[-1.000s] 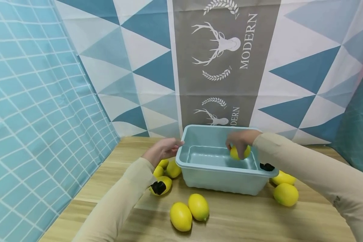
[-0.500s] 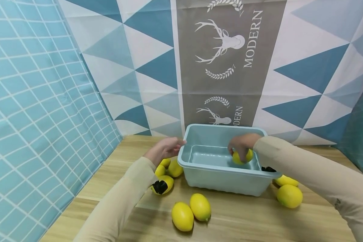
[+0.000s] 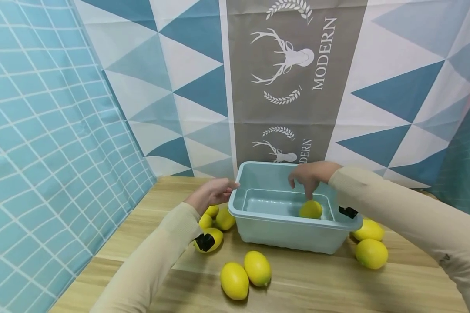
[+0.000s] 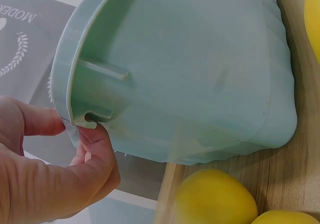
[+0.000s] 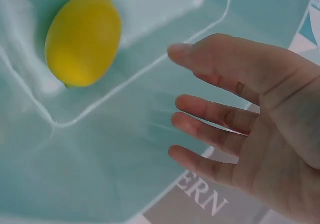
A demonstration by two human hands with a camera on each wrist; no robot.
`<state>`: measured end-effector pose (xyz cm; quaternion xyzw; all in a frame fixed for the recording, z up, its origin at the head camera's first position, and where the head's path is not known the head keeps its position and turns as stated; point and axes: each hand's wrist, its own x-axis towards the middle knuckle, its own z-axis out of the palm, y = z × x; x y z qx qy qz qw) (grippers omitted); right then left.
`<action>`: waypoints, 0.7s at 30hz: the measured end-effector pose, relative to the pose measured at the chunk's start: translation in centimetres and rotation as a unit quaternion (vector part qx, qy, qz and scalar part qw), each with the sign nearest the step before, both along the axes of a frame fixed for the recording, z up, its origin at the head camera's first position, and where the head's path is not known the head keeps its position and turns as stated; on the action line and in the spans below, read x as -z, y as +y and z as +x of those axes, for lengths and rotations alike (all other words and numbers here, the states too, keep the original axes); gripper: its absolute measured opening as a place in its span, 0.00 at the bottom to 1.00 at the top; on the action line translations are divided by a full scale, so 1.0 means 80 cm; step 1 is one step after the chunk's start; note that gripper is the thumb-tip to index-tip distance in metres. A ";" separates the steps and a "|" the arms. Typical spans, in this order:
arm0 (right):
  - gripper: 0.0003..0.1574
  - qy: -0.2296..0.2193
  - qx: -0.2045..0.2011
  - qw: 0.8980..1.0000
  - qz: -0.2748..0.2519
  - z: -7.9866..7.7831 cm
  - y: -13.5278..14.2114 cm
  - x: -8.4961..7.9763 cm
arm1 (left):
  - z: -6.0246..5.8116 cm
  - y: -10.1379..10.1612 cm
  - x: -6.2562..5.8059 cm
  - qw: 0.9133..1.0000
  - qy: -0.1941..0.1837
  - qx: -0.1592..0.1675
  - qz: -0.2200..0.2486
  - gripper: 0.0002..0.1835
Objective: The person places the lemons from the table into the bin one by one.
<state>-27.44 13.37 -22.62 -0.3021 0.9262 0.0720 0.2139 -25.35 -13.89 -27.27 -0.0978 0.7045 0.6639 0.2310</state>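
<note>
A pale blue-green plastic basin stands on the wooden table near the back wall. My left hand pinches its left rim between thumb and fingers, seen close up in the left wrist view on the basin. Inside, on the basin floor toward the right, lies a single yellow lemon. Above it my right hand is held over the basin with fingers spread and nothing in them. In the right wrist view a gap shows between the lemon and the fingertips.
Two lemons lie in front of the basin. Several more lemons cluster at its left, partly under the left forearm. Another pair of lemons sits against the right side. Patterned cloth walls enclose the table's back and sides.
My right hand has let go of the lemon and risen off it, leaving it on the basin floor. My left hand keeps its pinch on the rim.
</note>
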 end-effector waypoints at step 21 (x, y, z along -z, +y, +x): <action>0.33 0.039 0.005 0.999 -0.031 0.017 0.041 -0.026 | -0.001 -0.002 0.001 1.000 -0.003 0.004 0.005 0.25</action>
